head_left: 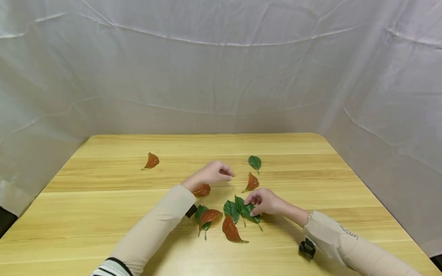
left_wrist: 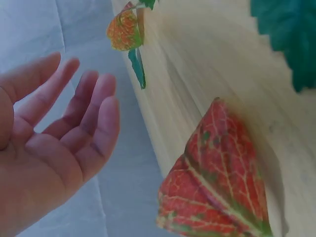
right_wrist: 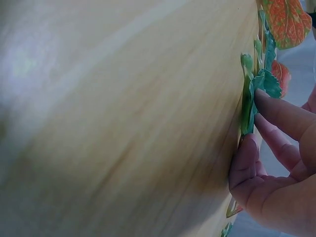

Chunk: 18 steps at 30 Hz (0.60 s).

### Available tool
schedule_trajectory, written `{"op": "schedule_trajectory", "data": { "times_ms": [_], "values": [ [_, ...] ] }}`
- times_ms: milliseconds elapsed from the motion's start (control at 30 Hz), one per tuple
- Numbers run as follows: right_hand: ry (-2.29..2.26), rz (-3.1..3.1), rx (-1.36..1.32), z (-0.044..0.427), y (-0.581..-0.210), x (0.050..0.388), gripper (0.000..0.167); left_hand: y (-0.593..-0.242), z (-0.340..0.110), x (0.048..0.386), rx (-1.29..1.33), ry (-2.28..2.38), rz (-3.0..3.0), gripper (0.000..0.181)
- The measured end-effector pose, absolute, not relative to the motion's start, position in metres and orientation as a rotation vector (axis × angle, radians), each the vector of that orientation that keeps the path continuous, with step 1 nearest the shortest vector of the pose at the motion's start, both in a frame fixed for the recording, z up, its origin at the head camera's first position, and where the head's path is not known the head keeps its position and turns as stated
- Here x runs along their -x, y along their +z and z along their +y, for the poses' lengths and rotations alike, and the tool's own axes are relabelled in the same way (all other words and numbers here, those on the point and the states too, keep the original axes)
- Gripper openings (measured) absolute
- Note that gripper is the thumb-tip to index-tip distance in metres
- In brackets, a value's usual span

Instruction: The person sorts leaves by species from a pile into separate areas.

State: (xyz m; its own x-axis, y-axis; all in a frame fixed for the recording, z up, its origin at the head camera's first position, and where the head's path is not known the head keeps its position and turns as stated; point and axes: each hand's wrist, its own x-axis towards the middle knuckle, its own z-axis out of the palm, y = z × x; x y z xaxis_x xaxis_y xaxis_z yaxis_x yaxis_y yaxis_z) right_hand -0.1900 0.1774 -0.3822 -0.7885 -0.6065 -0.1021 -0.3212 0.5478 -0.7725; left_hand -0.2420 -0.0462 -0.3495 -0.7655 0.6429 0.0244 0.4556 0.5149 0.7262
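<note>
My right hand [head_left: 267, 201] pinches a green leaf [head_left: 255, 218] lying at the right end of a small cluster; in the right wrist view its thumb and fingertips meet the leaf's edges [right_wrist: 247, 108]. Two more green leaves, one of them a broad leaf [head_left: 230, 210], lie just left of it. Below these is a curved red leaf [head_left: 231, 230]. My left hand [head_left: 214, 172] hovers over the table with loosely bent fingers and holds nothing. Under its wrist lies a red leaf [head_left: 203, 190], which also appears large in the left wrist view [left_wrist: 217, 182].
Left of the cluster, a red leaf [head_left: 210, 217] overlaps green ones. Farther back are a red leaf [head_left: 252, 181] and a green leaf [head_left: 254, 162]. Another red leaf [head_left: 152, 161] lies alone at the far left. A pale sheet [head_left: 214, 76] encloses the wooden table [head_left: 103, 214].
</note>
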Motion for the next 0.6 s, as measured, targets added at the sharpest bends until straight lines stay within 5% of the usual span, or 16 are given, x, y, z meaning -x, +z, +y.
{"op": "schedule_trajectory", "data": {
  "times_ms": [600],
  "values": [
    [-1.091,2.428,0.753,0.179,-0.382,0.190,0.024,-0.352,-0.023,0.263,-0.838,1.113,2.312,0.026]
  ]
}}
